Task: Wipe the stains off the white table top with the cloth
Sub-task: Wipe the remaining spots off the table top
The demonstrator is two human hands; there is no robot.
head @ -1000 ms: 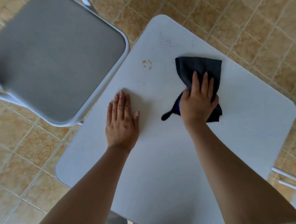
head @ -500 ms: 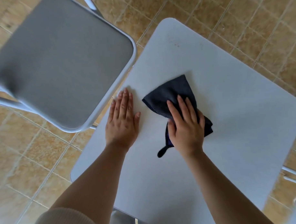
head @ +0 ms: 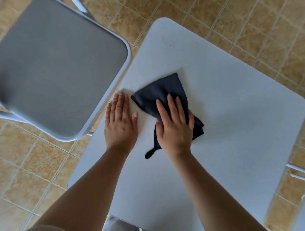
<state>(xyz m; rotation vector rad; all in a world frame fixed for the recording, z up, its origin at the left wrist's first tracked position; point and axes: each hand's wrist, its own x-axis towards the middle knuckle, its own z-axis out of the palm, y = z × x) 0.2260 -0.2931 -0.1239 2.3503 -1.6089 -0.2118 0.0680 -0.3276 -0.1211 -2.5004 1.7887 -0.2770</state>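
Note:
A dark navy cloth (head: 162,90) lies spread on the white table top (head: 235,121), its far corner pointing away from me and a small loop trailing at its near end. My right hand (head: 174,126) presses flat on the cloth's near half, fingers together. My left hand (head: 120,121) rests palm down on the bare table just left of the cloth, close to the table's left edge, holding nothing. A few faint small specks (head: 171,44) show near the table's far corner. No larger stain is visible around the cloth.
A grey padded chair seat with a pale metal frame (head: 56,70) stands left of the table, its edge overlapping the table's left side. Tan floor tiles (head: 249,25) surround the table. Thin white metal bars (head: 300,172) show at the right edge.
My right hand has slid the cloth from the table's far right to the left, over the spot where orange-brown stains showed one second ago. My left hand has stayed flat in place.

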